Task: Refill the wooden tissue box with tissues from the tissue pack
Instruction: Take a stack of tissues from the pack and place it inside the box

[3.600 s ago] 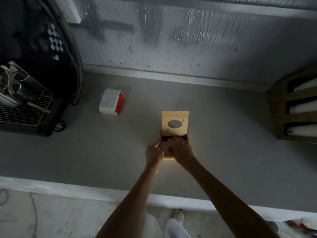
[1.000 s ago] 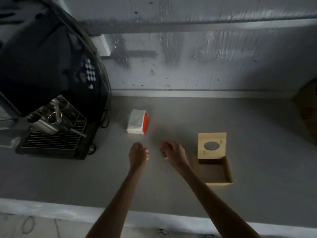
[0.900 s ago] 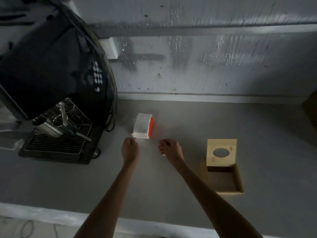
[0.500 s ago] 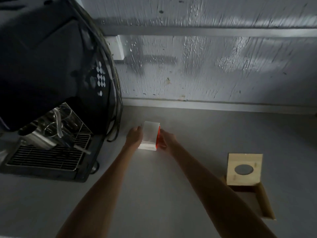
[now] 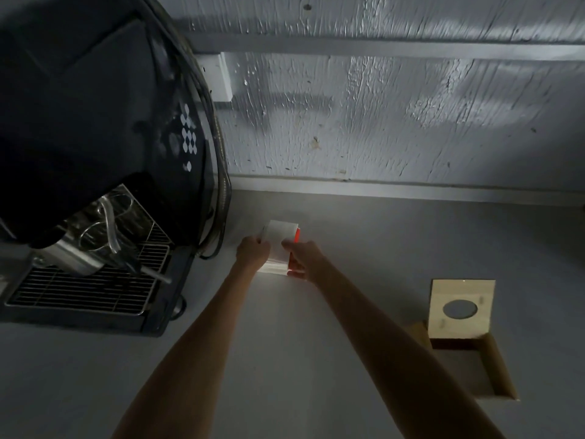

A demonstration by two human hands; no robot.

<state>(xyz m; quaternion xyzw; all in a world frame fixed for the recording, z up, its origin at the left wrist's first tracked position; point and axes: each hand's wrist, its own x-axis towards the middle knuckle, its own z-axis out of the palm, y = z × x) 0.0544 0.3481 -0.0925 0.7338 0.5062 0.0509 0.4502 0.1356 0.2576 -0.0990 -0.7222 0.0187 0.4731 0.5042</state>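
Note:
The tissue pack (image 5: 280, 240), white with a red side, sits on the grey counter near the back wall. My left hand (image 5: 253, 253) grips its left side and my right hand (image 5: 300, 256) grips its right, red side. The pack's far end looks slightly raised. The wooden tissue box (image 5: 471, 369) stands open at the lower right, its inside dark and without tissues. Its lid (image 5: 460, 308), with an oval hole, is tipped back upright behind the opening.
A black coffee machine (image 5: 95, 137) with a metal drip grate (image 5: 85, 289) fills the left side, cables hanging by its right edge. The grey counter (image 5: 316, 343) runs to a textured wall (image 5: 380, 122) with a white socket (image 5: 218, 77).
Both hands left the opened wooden box, reached left and forward, and closed on the sides of the tissue pack. The view swung left, so the box now lies at the lower right.

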